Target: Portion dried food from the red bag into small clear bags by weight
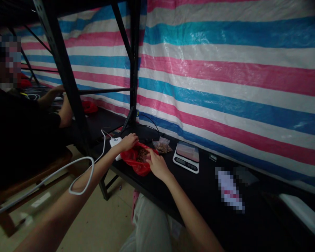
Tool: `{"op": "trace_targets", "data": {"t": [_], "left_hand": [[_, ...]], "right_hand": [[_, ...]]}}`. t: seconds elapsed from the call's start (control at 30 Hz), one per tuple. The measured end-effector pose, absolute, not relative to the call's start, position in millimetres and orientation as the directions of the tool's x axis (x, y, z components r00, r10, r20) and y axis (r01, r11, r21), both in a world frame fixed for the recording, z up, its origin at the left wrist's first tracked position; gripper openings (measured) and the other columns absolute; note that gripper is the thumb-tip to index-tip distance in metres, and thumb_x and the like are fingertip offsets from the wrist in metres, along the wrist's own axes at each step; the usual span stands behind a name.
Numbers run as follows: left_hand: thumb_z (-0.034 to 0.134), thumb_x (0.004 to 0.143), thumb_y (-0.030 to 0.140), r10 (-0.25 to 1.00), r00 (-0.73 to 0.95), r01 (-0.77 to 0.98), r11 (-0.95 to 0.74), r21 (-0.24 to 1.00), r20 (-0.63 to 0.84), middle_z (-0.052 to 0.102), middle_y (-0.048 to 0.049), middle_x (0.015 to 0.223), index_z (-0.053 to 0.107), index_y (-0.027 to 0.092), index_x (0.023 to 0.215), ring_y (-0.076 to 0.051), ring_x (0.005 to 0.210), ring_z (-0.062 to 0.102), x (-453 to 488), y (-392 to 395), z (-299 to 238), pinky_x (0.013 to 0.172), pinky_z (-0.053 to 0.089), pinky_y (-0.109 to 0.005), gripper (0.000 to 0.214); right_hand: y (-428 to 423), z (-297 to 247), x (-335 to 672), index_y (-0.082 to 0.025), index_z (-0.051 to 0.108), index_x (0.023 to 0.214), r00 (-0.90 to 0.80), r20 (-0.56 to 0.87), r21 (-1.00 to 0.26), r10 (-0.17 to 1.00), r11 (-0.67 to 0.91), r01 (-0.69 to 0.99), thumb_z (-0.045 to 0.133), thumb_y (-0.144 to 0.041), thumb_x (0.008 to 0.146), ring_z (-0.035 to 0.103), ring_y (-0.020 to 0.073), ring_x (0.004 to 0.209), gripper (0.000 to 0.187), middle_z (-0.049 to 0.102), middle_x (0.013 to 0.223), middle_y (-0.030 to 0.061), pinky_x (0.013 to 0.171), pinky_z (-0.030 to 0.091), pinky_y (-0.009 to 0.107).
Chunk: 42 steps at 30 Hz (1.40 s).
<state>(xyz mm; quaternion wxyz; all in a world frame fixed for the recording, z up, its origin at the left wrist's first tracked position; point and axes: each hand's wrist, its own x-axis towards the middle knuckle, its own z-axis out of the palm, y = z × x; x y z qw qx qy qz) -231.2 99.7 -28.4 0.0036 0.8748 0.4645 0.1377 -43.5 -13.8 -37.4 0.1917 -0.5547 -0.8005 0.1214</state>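
Note:
A red plastic bag (135, 161) lies open on the black table (204, 196), with small brown pieces inside it. My left hand (128, 141) is closed on the bag's far rim at the left. My right hand (157, 164) grips the rim on the right side, fingers curled at the opening. Just behind the bag lies a small clear bag (162, 145) of the same brown pieces. A white digital scale (187, 156) stands to the right of my right hand.
A white device (115, 142) with a white cable (78, 175) sits left of the bag. Black shelf posts (133, 63) rise behind. A striped tarp (225, 77) walls the back. Another person (23, 122) sits at the left. A white object (301, 211) lies far right.

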Motion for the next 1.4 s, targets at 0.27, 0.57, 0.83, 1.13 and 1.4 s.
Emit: {"op": "trace_targets", "data": {"t": [0.27,0.57,0.83,1.13,1.4], "left_hand": [[0.027,0.088,0.034,0.876,0.437,0.836,-0.479,0.268,0.204,0.058,-0.0095,0.091,0.047,0.015,0.094,-0.02,0.086,0.056,-223,98,-40,0.074,0.042,-0.031,0.028],[0.033,0.087,0.036,0.886,0.463,0.863,-0.457,0.216,0.028,0.062,-0.0107,0.099,0.058,0.016,0.096,-0.021,0.092,0.059,-234,100,-51,0.076,0.042,-0.027,0.032],[0.028,0.088,0.036,0.905,0.379,0.908,-0.404,0.109,0.194,0.064,-0.0092,0.096,0.059,0.019,0.098,-0.021,0.089,0.059,-215,78,-17,0.076,0.041,-0.03,0.036],[0.03,0.087,0.032,0.917,0.336,0.911,-0.374,0.172,0.214,0.064,-0.0112,0.092,0.059,0.019,0.096,-0.024,0.09,0.059,-196,60,-3,0.076,0.041,-0.033,0.033],[0.027,0.085,0.016,0.939,0.329,0.934,-0.339,0.111,0.103,0.063,-0.0187,0.095,0.037,0.013,0.123,-0.028,0.088,0.061,-228,69,-34,0.072,0.043,-0.037,0.039]], "right_hand": [[-29,-29,-60,-0.02,0.036,0.126,-0.252,0.095,0.023,0.963,0.251,0.968,0.032,-0.007,0.083,0.06,0.0204,0.084,0.045,0.056,0.103,0.0155,0.076,0.038,0.036],[-18,-46,-60,-0.019,0.037,0.126,-0.173,0.219,0.076,0.96,0.16,0.984,0.031,-0.007,0.084,0.057,0.0215,0.087,0.044,0.06,0.097,0.0132,0.074,0.036,0.036],[-17,-43,-53,-0.021,0.035,0.127,-0.147,0.23,0.034,0.962,0.143,0.989,0.033,-0.007,0.084,0.057,0.0198,0.085,0.046,0.062,0.093,0.0094,0.075,0.033,0.035],[-17,-46,-51,-0.02,0.039,0.123,-0.123,0.257,-0.038,0.959,0.137,0.99,0.038,-0.009,0.082,0.057,0.0199,0.087,0.043,0.063,0.094,0.0091,0.078,0.031,0.035],[-18,-28,-54,-0.024,0.055,0.106,-0.188,0.186,-0.084,0.965,0.206,0.975,0.036,-0.008,0.082,0.058,0.0194,0.088,0.035,0.066,0.088,0.0072,0.078,0.03,0.034]]}}
